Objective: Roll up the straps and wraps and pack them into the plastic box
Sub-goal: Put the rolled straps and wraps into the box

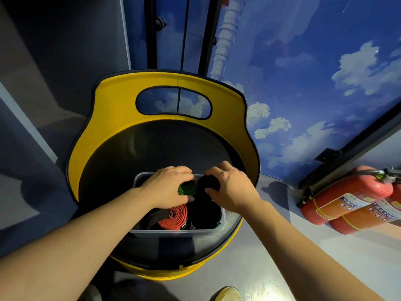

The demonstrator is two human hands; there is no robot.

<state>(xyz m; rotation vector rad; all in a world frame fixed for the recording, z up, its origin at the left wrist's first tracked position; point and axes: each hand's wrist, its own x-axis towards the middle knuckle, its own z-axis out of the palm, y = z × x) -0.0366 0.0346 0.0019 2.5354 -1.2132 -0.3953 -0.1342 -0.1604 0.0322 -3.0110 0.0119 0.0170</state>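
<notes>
Shoe [226,293] toe at near edge. Plastic box [173,231] sits on round black tabletop [121,161] with yellow rim. Red roll [174,216] lies at box's near side. Left hand [168,187] fingers curl round green roll [187,188]; right hand [230,187] fingers grip black roll [208,182], both at box's far side. Fire extinguishers [351,203] on floor, right.

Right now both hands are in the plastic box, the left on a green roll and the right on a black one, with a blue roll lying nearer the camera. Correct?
Not quite. In the head view the roll nearer the camera is the red roll, not blue. The rest holds: the left hand grips the green roll and the right hand the black roll, inside the plastic box.
</notes>
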